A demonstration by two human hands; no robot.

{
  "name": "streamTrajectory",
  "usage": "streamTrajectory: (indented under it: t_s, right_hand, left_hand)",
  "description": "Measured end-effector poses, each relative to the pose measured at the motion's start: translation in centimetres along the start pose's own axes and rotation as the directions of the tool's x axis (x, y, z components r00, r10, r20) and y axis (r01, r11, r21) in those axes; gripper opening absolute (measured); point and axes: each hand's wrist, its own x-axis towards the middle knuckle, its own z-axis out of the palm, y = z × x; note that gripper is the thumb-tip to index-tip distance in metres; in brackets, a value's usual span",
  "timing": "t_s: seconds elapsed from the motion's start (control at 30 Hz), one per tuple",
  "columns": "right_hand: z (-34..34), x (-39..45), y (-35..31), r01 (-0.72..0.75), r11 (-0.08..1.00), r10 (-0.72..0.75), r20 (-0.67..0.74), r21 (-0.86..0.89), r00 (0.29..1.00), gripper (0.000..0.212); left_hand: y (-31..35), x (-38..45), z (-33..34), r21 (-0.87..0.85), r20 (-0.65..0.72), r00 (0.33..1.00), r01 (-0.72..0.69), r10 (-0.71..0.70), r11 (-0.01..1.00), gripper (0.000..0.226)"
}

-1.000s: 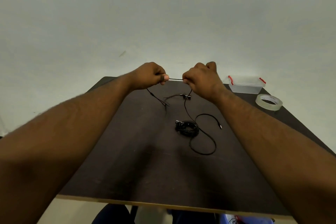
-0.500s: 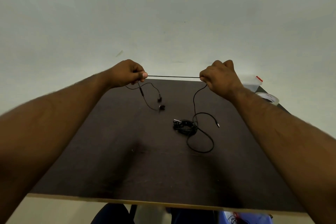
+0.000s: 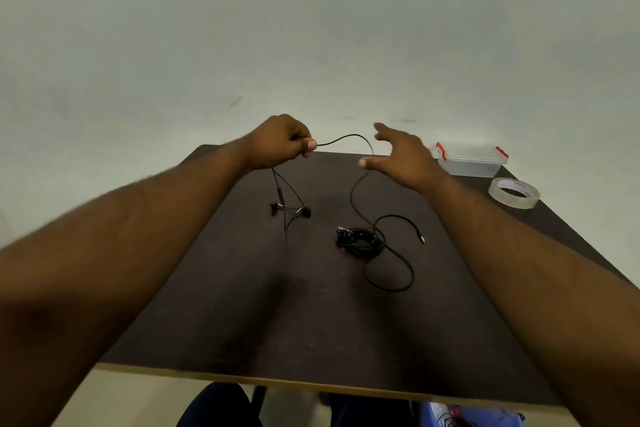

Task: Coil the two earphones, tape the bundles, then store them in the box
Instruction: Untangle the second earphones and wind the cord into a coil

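Two black earphones (image 3: 360,239): one coiled, one uncoiled, pinched in left hand (image 3: 280,144); right hand (image 3: 401,159) splayed

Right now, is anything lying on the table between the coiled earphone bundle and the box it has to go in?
Nothing visible blocks that path. The coiled bundle sits mid-table; between it and the box there is only bare table and the other earphone's plug end. The tape roll lies off to the right. The right hand hovers above.

One black earphone cable (image 3: 353,198) droops loose beside a coiled black earphone (image 3: 360,239), clear box (image 3: 471,163) beyond.
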Motion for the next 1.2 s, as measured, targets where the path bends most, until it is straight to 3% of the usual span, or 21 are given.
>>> streamTrajectory:
  t_s: [0.1,0.2,0.3,0.37,0.5,0.57,0.67,0.87,1.2]
  right_hand:
    - [1.9,-0.6,-3.3,-0.011,0.892,-0.059,0.141,0.453,0.988,0.082]
    - [2.9,-0.7,-4.7,-0.068,0.757,-0.043,0.154,0.649,0.987,0.061]
    - [2.6,-0.5,-4.3,0.040,0.760,-0.055,0.003,0.648,0.998,0.021]
    - [2.3,-0.5,-4.0,0.099,0.778,-0.083,-0.054,0.621,0.995,0.013]
    - [1.9,-0.6,-3.8,0.164,0.805,-0.107,-0.132,0.570,0.985,0.010]
    - [1.6,-0.6,-3.3,0.170,0.817,-0.109,-0.142,0.551,0.984,0.013]
    - [0.9,-0.3,-2.0,0.179,0.832,-0.112,-0.156,0.525,0.981,0.019]
    - [0.2,-0.1,-0.3,0.201,0.852,-0.148,-0.146,0.483,0.978,0.007]
    - [-1.4,0.2,1.6,0.161,0.847,-0.084,-0.170,0.506,0.982,0.010]
  left_hand:
    - [1.4,0.8,0.7,0.011,0.001,1.000,-0.026,0.026,1.000,0.025]
    - [2.2,1.3,1.0,0.003,0.006,0.999,-0.035,0.035,0.999,0.024]
    - [2.3,1.2,1.0,-0.006,0.009,1.000,-0.029,0.029,1.000,0.027]
    - [2.4,1.0,1.1,-0.035,0.015,1.000,-0.024,0.024,0.999,0.029]
    - [2.4,0.8,1.1,-0.280,0.008,1.000,-0.006,0.009,0.960,0.030]
    - [2.3,0.6,0.9,-0.322,-0.005,1.000,-0.017,0.017,0.947,0.028]
    - [1.6,0.3,0.2,-0.303,-0.018,1.000,-0.027,0.022,0.953,0.023]
    - [-0.3,-0.2,-1.1,-0.307,0.018,1.000,0.019,-0.014,0.951,0.018]
    - [-2.6,-1.1,-1.8,-0.225,-0.002,0.999,0.043,-0.044,0.973,0.012]
